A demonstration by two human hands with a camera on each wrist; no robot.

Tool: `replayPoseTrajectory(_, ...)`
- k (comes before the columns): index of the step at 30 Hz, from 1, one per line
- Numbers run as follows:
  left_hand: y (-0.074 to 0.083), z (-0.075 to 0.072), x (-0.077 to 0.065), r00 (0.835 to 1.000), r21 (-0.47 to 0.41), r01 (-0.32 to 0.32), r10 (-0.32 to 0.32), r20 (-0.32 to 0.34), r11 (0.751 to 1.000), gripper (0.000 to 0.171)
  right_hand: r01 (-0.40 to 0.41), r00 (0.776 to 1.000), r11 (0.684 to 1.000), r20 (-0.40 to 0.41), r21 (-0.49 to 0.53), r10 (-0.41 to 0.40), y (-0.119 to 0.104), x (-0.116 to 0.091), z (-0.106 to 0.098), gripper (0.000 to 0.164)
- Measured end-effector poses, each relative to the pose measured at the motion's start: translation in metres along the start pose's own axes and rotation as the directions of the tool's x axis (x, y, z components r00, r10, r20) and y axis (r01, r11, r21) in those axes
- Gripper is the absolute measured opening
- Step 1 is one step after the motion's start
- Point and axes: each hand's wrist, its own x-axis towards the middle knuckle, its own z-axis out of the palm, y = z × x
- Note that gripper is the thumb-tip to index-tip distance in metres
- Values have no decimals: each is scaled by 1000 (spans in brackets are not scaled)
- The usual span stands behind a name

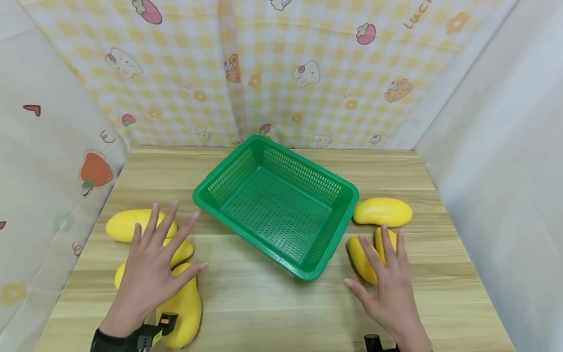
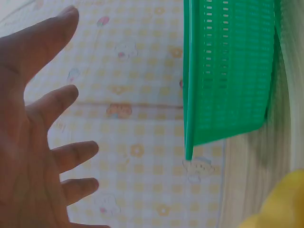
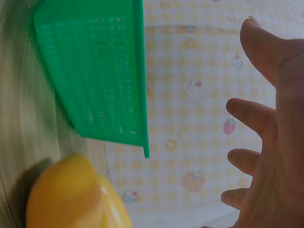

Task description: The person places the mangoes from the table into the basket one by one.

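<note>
My left hand [image 1: 151, 266] hovers with spread, straight fingers over several yellow fruits at the left. Among these, a long oval fruit [image 1: 123, 226] lies farthest back, a partly covered fruit [image 1: 184, 250] in the middle, and a pear-shaped fruit [image 1: 186, 303] nearest me. On the other side, my right hand [image 1: 389, 288] is also spread, holding nothing. Below and beyond its fingers are two mango-like yellow fruits, one [image 1: 361, 261] to the left and one [image 1: 378, 242] partly hidden. A curved yellow fruit [image 1: 382, 211] lies behind them. Both wrist views show empty palms.
A green plastic basket [image 1: 274, 210] with perforated walls sits at an angle between the hands, nothing inside it. Behind the wooden tabletop [image 1: 264, 313] hangs a yellow checked cloth [image 1: 272, 98]. Pale cloth walls [image 1: 497, 146] stand at both sides.
</note>
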Motion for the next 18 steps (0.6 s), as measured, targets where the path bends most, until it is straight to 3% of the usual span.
replayPoseTrajectory(6,9,14,9,989,-22,-56,59,137,998,90,8,996,1000,93,3,-8,-14,0,14,81)
replayPoseTrajectory(18,11,34,26,975,-25,-115,118,186,993,102,80,985,993,146,90,-92,-34,-3,49,74)
